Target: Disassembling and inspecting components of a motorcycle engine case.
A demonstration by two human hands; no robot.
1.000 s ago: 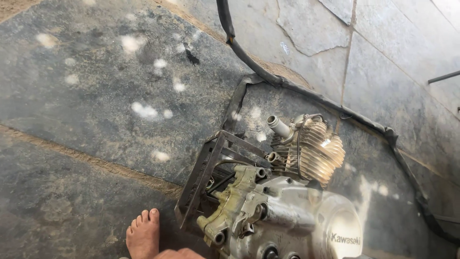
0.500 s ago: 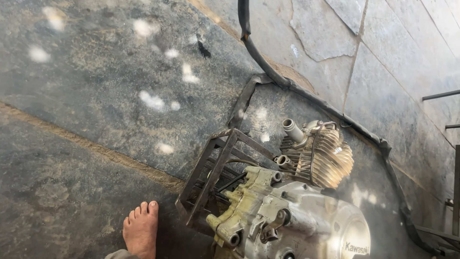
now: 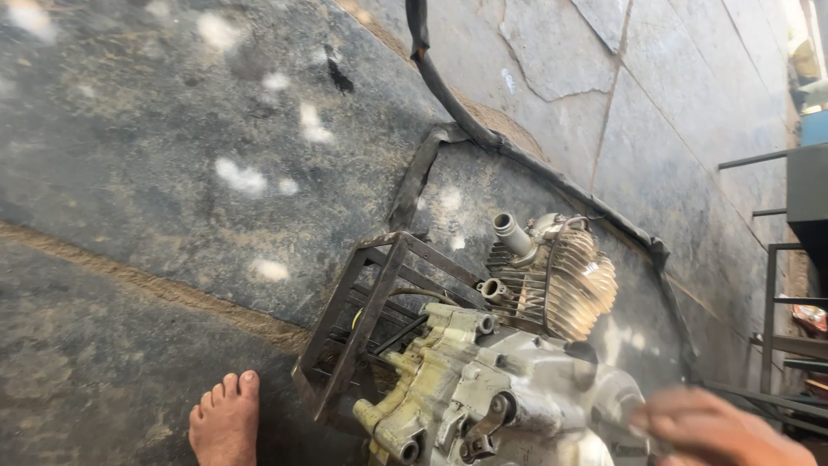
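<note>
A blurred right hand (image 3: 720, 427), absent a moment ago, is now being brought onto the engine (image 3: 509, 380) resting in the metal frame (image 3: 379, 319); its grip cannot be told. The left hand is not seen.

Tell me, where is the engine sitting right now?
The engine sits low and right of centre in the head view, resting on a rusty metal frame, with a bare foot to its left.

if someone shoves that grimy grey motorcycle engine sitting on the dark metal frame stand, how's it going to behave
The grimy grey motorcycle engine is a solid metal casting with a finned cylinder, so probably heavy and rigid. It sits on the open dark metal frame stand, so a shove may tip or drag both. Its oily-looking surface may be slippery under the blurred hand beside it.
</note>
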